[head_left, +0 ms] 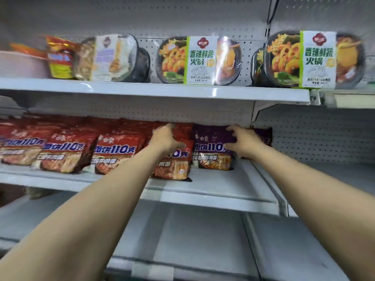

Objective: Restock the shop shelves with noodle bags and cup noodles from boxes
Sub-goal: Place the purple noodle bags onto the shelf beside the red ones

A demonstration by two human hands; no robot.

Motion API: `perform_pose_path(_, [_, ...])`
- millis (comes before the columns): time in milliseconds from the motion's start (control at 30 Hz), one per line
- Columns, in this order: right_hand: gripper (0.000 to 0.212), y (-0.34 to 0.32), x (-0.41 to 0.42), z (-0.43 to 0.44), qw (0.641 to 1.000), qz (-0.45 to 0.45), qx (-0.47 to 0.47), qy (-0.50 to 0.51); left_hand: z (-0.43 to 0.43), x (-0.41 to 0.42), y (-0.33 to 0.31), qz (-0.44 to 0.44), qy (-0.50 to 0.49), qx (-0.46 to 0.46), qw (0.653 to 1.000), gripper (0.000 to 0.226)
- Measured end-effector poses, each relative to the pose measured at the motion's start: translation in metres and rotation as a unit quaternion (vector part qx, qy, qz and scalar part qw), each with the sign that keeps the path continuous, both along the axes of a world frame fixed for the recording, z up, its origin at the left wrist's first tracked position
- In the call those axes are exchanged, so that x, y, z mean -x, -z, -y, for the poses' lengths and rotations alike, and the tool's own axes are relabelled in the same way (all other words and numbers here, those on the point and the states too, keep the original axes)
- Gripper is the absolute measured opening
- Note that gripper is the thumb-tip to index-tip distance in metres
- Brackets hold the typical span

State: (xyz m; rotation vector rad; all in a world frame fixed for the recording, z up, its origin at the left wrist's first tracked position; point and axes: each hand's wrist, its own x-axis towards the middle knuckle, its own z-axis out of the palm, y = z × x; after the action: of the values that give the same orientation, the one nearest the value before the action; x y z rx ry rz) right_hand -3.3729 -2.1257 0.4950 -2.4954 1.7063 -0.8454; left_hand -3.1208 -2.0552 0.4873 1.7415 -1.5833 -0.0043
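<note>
Me: Where the purple noodle bag (211, 147) stands upright toward the back of the middle shelf (223, 185), my right hand (244, 142) grips its upper right edge, with my fingers curled over the top and my thumb across the front.

Colleague: And your left?

Me: It's just beside it, on the red noodle bag (174, 167), which stands right against the purple one's left side. My left hand (165, 138) clasps the top of that bag, fingers hooked over the upper edge and thumb on the face. The bag's lower half shows beneath my wrist.

Colleague: What's around them?

Me: Left of my left hand, a row of red bags (67, 153) runs along the same shelf, all a bit blurred. Behind my right hand a second purple bag (264, 135) peeks out near the shelf's right end. Above, the upper shelf (142, 88) carries hotpot bowls (199, 59) set on edge with their lids facing out. Under my forearms is the lower shelf (203, 230).
</note>
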Motion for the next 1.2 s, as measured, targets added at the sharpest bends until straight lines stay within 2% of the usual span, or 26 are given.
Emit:
perform_pose_path(200, [0.069,0.019,-0.048,-0.085,1.000,-0.010,-0.023,-0.006,-0.091,-0.038,0.035,-0.067,0.003,-0.017,0.998,0.071])
perform_pose_path(367, [0.064,0.046,-0.083,-0.139,0.999,-0.014,-0.045,-0.021,-0.147,-0.065,0.063,-0.078,-0.008,-0.035,0.996,0.065])
perform_pose_path(600, [0.071,0.091,-0.117,-0.184,0.994,-0.014,-0.097,-0.051,-0.185,-0.099,0.106,-0.091,-0.029,-0.079,0.992,0.063])
perform_pose_path(733, [0.067,0.122,-0.132,-0.193,0.988,-0.038,-0.134,-0.066,-0.192,-0.113,0.142,-0.092,-0.037,-0.120,0.988,0.063])
perform_pose_path(1033, [0.064,0.240,-0.156,-0.192,0.963,-0.076,-0.234,-0.108,-0.208,-0.137,0.262,-0.113,-0.079,-0.244,0.960,0.061])
perform_pose_path(1200, [0.060,0.320,-0.158,-0.186,0.934,-0.113,-0.317,-0.117,-0.218,-0.142,0.334,-0.131,-0.100,-0.319,0.933,0.057])
